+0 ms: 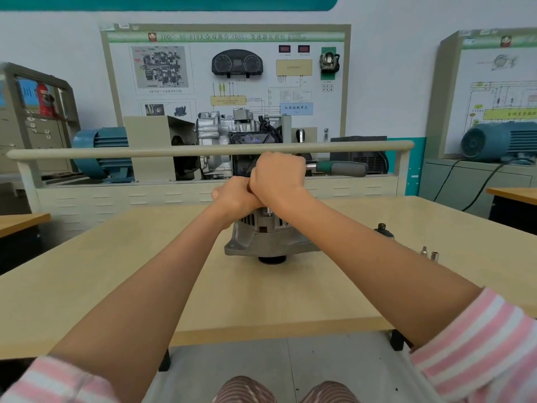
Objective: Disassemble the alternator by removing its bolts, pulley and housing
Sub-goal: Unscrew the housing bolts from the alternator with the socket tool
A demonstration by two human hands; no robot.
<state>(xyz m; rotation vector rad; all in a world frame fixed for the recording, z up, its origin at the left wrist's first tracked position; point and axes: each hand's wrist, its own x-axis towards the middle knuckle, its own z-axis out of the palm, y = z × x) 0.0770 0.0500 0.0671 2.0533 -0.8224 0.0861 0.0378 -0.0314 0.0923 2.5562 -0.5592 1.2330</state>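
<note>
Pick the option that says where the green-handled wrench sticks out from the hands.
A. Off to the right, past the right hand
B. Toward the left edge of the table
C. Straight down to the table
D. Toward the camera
A: the wrench handle juts out sideways to the right of the right hand, which grips it above the alternator.
</note>
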